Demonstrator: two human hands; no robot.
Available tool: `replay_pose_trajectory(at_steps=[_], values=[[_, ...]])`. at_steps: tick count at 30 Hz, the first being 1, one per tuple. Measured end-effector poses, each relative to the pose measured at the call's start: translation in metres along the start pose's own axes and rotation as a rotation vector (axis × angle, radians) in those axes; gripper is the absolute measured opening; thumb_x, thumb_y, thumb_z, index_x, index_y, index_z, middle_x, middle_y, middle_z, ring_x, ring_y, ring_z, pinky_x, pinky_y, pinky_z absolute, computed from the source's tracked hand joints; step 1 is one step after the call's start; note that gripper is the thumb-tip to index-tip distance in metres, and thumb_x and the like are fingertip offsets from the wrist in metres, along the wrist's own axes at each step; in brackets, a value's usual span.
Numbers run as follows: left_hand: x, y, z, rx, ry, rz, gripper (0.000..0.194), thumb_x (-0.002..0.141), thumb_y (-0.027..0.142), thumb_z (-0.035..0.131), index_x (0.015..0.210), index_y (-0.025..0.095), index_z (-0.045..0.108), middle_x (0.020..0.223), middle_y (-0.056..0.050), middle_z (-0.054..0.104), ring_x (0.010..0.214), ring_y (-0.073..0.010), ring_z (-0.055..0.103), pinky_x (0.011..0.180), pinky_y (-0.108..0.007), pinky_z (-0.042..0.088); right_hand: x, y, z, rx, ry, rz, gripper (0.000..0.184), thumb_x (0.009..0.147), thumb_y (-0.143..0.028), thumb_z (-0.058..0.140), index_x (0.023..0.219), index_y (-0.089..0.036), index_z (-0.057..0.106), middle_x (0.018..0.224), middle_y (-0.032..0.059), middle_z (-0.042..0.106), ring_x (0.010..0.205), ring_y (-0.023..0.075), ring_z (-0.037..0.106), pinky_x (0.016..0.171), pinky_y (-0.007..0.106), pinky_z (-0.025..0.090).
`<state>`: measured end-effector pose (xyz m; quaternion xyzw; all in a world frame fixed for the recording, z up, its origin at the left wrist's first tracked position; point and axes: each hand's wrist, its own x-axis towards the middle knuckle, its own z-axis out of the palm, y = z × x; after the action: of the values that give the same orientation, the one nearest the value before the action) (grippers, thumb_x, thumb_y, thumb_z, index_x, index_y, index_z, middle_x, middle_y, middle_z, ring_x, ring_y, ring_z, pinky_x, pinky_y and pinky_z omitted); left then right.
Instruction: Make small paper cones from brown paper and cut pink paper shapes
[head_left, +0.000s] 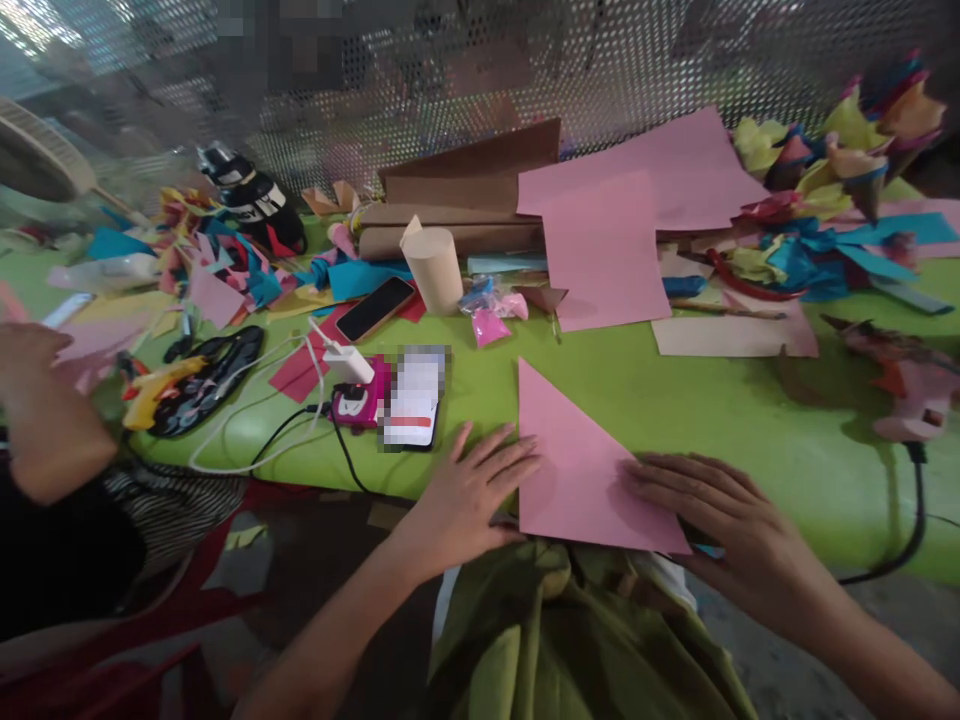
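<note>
A pink paper triangle (pixel 574 470) lies at the front edge of the green table, its upright side to the left and its long slanted side to the right. My left hand (pixel 469 495) rests with fingers spread, the fingertips on the paper's left edge. Over the right slanted edge lies my right hand (pixel 724 510), flat, with its fingers stretched out and its fingertips on the paper. Part of the lower right corner is hidden by that hand. Left of the paper is a phone (pixel 414 400) with a lit screen.
Behind stand a paper cylinder (pixel 435 270) and large pink sheets (pixel 607 250). A magenta power adapter (pixel 360 395) with cables sits left, near a yellow glue gun (pixel 165 390) on a black tray. A pink glue gun (pixel 919 400) is at right. Another person's arm (pixel 52 420) reaches in from the left.
</note>
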<state>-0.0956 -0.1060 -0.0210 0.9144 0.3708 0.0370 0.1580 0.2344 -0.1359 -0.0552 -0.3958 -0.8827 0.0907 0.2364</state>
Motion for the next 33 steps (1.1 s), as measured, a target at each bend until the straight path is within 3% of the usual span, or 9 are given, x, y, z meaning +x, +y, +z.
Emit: replay_pose_trajectory(at_steps=[7, 12, 18, 23, 30, 33], values=[[0.004, 0.007, 0.008, -0.162, 0.129, -0.130, 0.046, 0.087, 0.025, 0.072, 0.132, 0.029, 0.060, 0.146, -0.004, 0.061, 0.145, -0.0255, 0.044, 0.126, -0.057, 0.014, 0.007, -0.002, -0.003, 0.109, 0.057, 0.133, 0.027, 0.097, -0.026, 0.055, 0.119, -0.032, 0.070, 0.117, 0.0005, 0.078, 0.104, 0.0255, 0.070, 0.085, 0.043, 0.055], [0.009, 0.012, 0.011, -0.230, 0.243, -0.186, 0.031, 0.089, 0.011, 0.067, 0.114, 0.028, 0.067, 0.135, -0.002, 0.069, 0.139, -0.0241, 0.052, 0.123, -0.059, 0.019, 0.014, -0.005, -0.005, 0.171, 0.100, 0.232, 0.022, 0.099, -0.030, 0.054, 0.105, -0.033, 0.076, 0.105, 0.0005, 0.080, 0.087, 0.0225, 0.070, 0.073, 0.038, 0.056], [0.019, 0.017, 0.008, -0.279, 0.367, -0.243, 0.012, 0.094, 0.016, 0.063, 0.095, 0.025, 0.070, 0.118, -0.002, 0.077, 0.123, -0.0240, 0.062, 0.113, -0.053, 0.037, 0.019, -0.007, -0.006, 0.202, 0.100, 0.332, 0.021, 0.100, -0.037, 0.054, 0.101, -0.030, 0.073, 0.095, 0.0028, 0.077, 0.085, 0.0244, 0.069, 0.071, 0.038, 0.056], [0.027, 0.021, 0.009, -0.223, 0.427, -0.310, 0.011, 0.097, 0.020, 0.059, 0.087, 0.021, 0.065, 0.105, -0.005, 0.074, 0.105, -0.0236, 0.063, 0.093, -0.042, 0.049, 0.026, -0.010, -0.002, 0.131, 0.142, 0.391, 0.024, 0.102, -0.039, 0.049, 0.095, -0.029, 0.069, 0.081, 0.0045, 0.072, 0.075, 0.0248, 0.066, 0.064, 0.038, 0.053], [0.036, 0.026, 0.011, -0.048, 0.448, -0.362, 0.015, 0.090, 0.013, 0.059, 0.080, 0.021, 0.053, 0.090, -0.005, 0.063, 0.092, -0.0234, 0.058, 0.081, -0.038, 0.048, 0.032, -0.011, 0.004, 0.030, 0.161, 0.428, 0.035, 0.102, -0.041, 0.047, 0.071, -0.027, 0.050, 0.063, 0.0016, 0.058, 0.060, 0.0213, 0.055, 0.057, 0.035, 0.042], [0.038, 0.027, 0.011, 0.000, 0.432, -0.378, 0.017, 0.088, 0.011, 0.059, 0.078, 0.022, 0.050, 0.088, -0.005, 0.060, 0.090, -0.0238, 0.057, 0.076, -0.038, 0.047, 0.033, -0.012, 0.006, 0.001, 0.151, 0.442, 0.034, 0.102, -0.041, 0.046, 0.071, -0.027, 0.047, 0.062, 0.0008, 0.055, 0.059, 0.0211, 0.053, 0.057, 0.035, 0.039]])
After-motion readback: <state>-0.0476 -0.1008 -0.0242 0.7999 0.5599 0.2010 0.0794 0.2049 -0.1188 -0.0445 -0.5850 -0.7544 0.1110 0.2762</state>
